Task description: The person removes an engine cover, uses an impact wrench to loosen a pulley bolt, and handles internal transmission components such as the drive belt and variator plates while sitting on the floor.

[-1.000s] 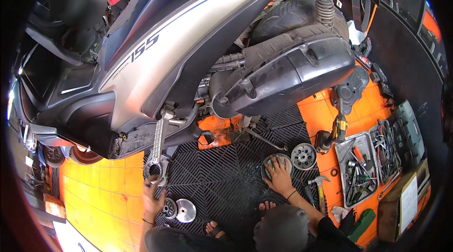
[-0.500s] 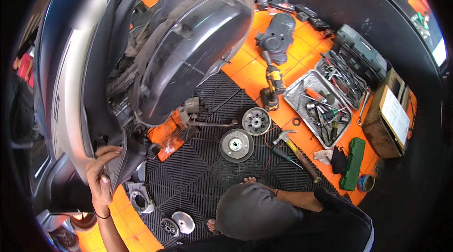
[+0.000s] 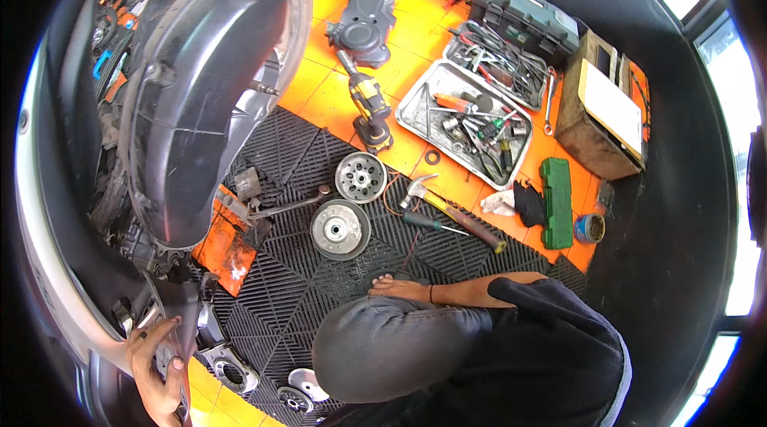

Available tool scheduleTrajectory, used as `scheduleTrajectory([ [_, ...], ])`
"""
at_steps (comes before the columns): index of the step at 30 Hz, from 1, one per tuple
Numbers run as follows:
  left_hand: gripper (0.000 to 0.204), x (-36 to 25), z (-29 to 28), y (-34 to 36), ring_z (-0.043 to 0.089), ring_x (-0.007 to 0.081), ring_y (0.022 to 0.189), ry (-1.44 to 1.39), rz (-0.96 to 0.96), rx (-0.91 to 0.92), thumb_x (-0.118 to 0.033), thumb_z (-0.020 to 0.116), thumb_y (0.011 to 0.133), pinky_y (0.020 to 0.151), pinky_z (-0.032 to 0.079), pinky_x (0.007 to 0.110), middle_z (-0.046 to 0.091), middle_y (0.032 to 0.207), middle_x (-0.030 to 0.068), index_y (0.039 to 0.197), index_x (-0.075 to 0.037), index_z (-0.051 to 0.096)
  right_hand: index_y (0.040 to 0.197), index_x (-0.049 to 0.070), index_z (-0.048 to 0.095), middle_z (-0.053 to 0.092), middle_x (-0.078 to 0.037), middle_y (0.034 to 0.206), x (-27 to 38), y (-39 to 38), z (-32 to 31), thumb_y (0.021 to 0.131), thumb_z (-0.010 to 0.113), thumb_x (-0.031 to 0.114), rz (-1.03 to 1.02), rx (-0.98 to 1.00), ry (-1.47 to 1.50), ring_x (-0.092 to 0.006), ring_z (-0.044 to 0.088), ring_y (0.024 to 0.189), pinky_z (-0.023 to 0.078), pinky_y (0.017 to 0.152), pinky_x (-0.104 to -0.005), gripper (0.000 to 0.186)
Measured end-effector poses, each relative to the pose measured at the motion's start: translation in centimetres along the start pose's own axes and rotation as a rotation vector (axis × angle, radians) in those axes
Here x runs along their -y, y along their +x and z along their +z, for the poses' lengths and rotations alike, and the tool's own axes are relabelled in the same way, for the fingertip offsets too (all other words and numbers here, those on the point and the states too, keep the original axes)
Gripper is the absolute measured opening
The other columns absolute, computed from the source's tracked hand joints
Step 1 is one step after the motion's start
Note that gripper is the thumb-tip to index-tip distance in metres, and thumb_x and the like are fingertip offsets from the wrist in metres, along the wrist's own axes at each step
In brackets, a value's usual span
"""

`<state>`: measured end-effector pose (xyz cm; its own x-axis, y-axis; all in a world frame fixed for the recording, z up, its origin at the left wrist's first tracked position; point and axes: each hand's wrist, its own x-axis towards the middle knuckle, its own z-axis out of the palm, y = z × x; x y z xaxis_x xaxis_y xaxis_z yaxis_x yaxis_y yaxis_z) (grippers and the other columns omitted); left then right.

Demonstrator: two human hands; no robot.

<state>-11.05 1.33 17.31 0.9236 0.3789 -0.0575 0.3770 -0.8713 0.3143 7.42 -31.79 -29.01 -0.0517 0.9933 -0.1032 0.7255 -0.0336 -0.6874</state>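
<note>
At the lower left, the left hand [image 3: 156, 367] lies with fingers spread flat, gripping nothing, on the grey plastic scooter side panel [image 3: 48, 283], which might slip or scratch if pressed; the right hand is out of view.

One cam only, head-worn fisheye, up high & looking nearly straight down onto the black grid floor mat [image 3: 319, 299] and orange floor tiles [image 3: 335, 99]. Wide lens bends everything toward the rim, dark vignette all round. Scooter body [image 3: 184, 107] fills the left side, close to the lens; metal tool tray [image 3: 415, 111] and green case [image 3: 557, 203] sit farther out, upper right. Another person's capped head [image 3: 383, 347] is right below, low centre. Wearer's left hand [image 3: 156, 371] comes in at the bottom-left edge, near the cam. No second view, so no overlap to call
</note>
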Motion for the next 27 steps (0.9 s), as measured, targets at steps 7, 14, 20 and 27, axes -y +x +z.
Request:
scheduleTrajectory([
  [7, 0.049, 0.4, 1.0, 0.6, 0.047, 0.0141, 0.056, -0.183, 0.202, -0.058, -0.046, 0.048, 0.1, 0.054, 0.043, 0.032, 0.056, 0.067, 0.0031, 0.093, -0.002, 0.07, 0.117, 0.004, 0.06, 0.055, -0.01, 0.119, -0.4, -0.3, 0.3, 0.09, 0.048, 0.018, -0.211, -0.181, -0.104, -0.0277, 0.05, 0.124, 0.032, 0.113, -0.0371, 0.033],
  [14, 0.046, 0.5, 0.1, -0.2, 0.044, 0.0104, 0.058, -0.229, 0.125, -0.037, -0.043, 0.045, 0.102, 0.058, 0.039, 0.023, 0.058, 0.071, 0.0033, 0.105, -0.003, 0.068, 0.121, 0.002, 0.059, 0.055, -0.01, 0.122, -0.5, -0.1, 0.3, 0.091, 0.047, 0.018, -0.2, -0.132, -0.004, -0.0296, 0.048, 0.128, 0.031, 0.116, -0.0387, 0.036],
  [20, 0.042, 0.2, 0.3, 0.4, 0.044, 0.0084, 0.057, -0.183, 0.122, -0.092, -0.042, 0.049, 0.1, 0.058, 0.039, 0.022, 0.06, 0.071, 0.0028, 0.089, -0.006, 0.067, 0.126, -0.001, 0.056, 0.053, -0.013, 0.132, -0.9, -0.1, -0.3, 0.093, 0.045, 0.016, -0.159, -0.104, 0.058, -0.0298, 0.044, 0.135, 0.03, 0.117, -0.0371, 0.038],
  [27, 0.072, 6.6, 1.2, -3.0, 0.056, 0.0152, 0.057, -0.284, -0.002, -0.048, -0.058, 0.061, 0.09, 0.058, 0.044, 0.027, 0.066, 0.092, 0.0174, 0.103, 0.012, 0.063, 0.146, 0.005, 0.042, 0.035, -0.011, 0.157, -0.3, -0.1, -0.5, 0.099, 0.039, 0.017, 0.081, 0.117, 0.241, -0.0252, 0.032, 0.146, 0.021, 0.123, -0.0382, 0.049],
])
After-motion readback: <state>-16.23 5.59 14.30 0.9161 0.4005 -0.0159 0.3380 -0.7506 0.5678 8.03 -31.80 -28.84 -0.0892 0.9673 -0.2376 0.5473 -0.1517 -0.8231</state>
